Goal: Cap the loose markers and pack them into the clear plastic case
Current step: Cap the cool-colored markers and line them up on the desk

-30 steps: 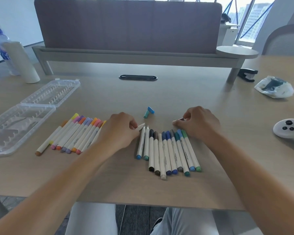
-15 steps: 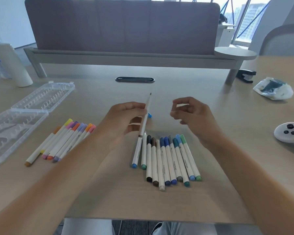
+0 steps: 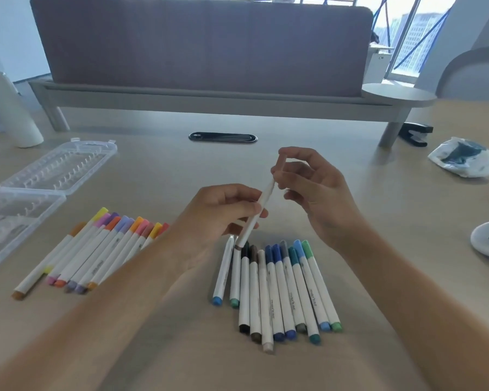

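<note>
Both hands are now meeting above the bench: half a second ago the right hand (image 3: 319,193) was hovering apart from the marker, and it is now closing on the marker's far end. The left hand (image 3: 223,213) is gripping the white-barrelled marker (image 3: 256,215) around its middle, tilting it up and away. The right hand is pinching a small tan cap (image 3: 280,166) between thumb and forefinger at the marker's upper tip; whether the cap is fully seated cannot be told. This is judged to be the capping step in progress for this marker.

Directly below the hands, a row of cool-coloured white markers (image 3: 280,292) is lying side by side on the pale wooden bench (image 3: 378,221); the two leftmost appear to be lacking caps at their far ends. To the left, a second row of warm-coloured markers (image 3: 96,249) is resting, caps fitted. Further left, the clear plastic case (image 3: 40,187) is lying open with no markers visible in it, so packing is judged not yet begun.
</note>
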`<move>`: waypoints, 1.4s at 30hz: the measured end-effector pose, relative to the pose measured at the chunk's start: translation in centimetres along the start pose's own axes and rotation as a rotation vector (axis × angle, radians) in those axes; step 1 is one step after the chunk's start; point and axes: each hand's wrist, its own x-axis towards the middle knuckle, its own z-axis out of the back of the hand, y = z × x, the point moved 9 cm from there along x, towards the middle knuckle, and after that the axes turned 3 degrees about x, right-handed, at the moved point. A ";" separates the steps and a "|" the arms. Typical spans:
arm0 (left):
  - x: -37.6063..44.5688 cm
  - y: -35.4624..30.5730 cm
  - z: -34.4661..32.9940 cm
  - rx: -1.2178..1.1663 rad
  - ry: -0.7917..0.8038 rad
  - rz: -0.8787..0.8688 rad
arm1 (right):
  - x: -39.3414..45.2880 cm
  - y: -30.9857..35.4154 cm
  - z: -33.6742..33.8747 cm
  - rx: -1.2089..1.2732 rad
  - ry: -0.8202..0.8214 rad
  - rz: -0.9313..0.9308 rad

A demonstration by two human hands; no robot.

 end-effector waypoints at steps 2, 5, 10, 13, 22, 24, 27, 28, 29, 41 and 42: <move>-0.1 0.1 0.0 0.034 -0.009 0.005 | 0.1 0.0 -0.3 -0.020 0.018 0.022; -0.3 0.0 0.1 0.036 -0.021 0.001 | 0.0 0.1 -0.3 -0.058 0.032 0.045; -0.4 0.0 0.5 0.016 -0.042 -0.012 | -0.1 -0.1 0.3 -0.079 0.021 0.049; -0.6 0.0 0.2 0.021 -0.028 -0.010 | -0.4 -0.3 0.0 -0.085 0.045 0.046; -0.4 0.0 0.8 0.011 -0.081 -0.026 | -1.0 0.2 -1.0 -0.182 0.070 0.141; -0.4 0.1 0.9 0.000 -0.089 -0.035 | -1.0 0.2 -1.1 -0.250 0.067 0.166; -0.5 0.0 1.0 -0.001 -0.096 -0.048 | -1.1 0.1 -1.2 -0.277 0.060 0.171; -0.5 0.0 1.0 0.000 -0.097 -0.053 | -1.1 0.1 -1.2 -0.290 0.056 0.172; -0.5 -0.1 1.0 0.001 -0.098 -0.057 | -1.1 0.2 -1.3 -0.302 0.051 0.175; -1.0 -0.7 1.2 0.007 -0.124 -0.110 | -1.5 0.9 -1.6 -0.370 0.050 0.234; -1.1 -0.8 1.2 0.010 -0.130 -0.116 | -1.6 1.0 -1.6 -0.367 0.049 0.236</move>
